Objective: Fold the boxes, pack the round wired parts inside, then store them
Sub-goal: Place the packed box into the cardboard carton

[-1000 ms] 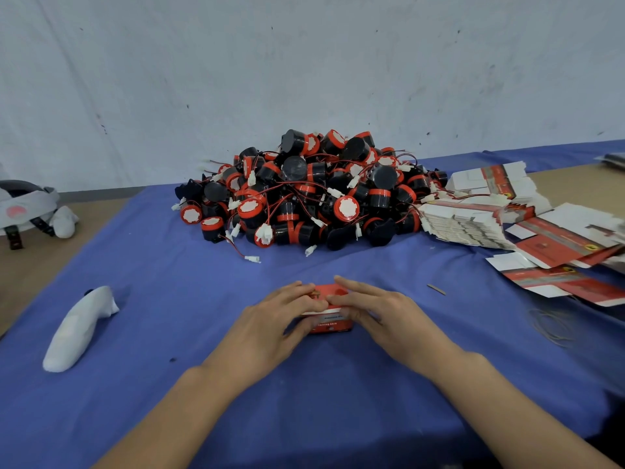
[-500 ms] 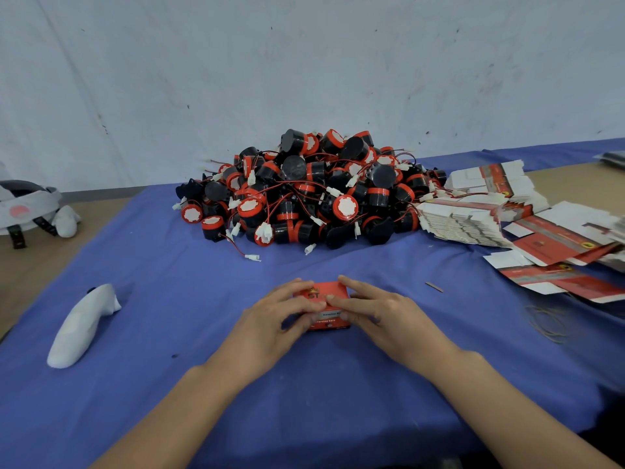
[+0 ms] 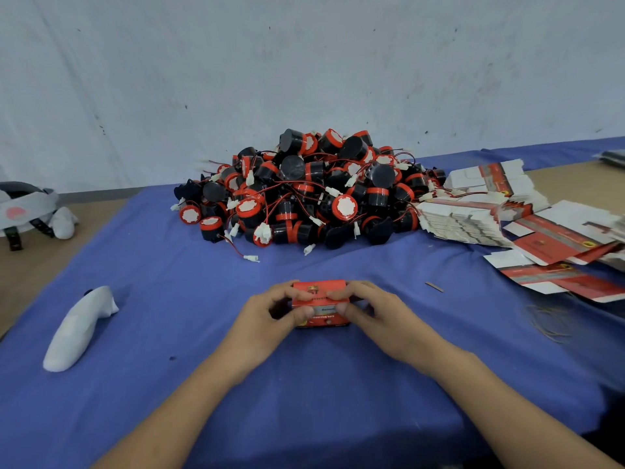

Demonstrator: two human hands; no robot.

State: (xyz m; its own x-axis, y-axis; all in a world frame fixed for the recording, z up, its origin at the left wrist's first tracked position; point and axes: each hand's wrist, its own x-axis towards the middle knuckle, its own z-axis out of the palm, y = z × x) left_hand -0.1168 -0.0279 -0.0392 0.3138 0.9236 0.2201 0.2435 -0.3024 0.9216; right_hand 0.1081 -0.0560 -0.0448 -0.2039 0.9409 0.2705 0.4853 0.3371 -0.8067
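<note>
A small red carton is held low over the blue-covered tabletop, close to the near edge and well apart from the heap of round wired parts behind it. It is pinched from both ends: the left hand is curled on its left end and the right hand on its right, thumbs on the near face and fingers over the top. The carton is judged to be light, thin card, stiff along its creases but easily dented on its broad faces, so it is best taken by the end edges and corners, as it is held here, with little pressure. Whether a part has already been placed inside cannot be told, since the carton appears closed from this angle. The parts, black drums with red bands, are tangled by thin wires with white plugs; each should be lifted by its hard body, not by its lead, or neighbours may be dragged along. The flat box blanks are fanned at the right, slick and prone to sliding.
</note>
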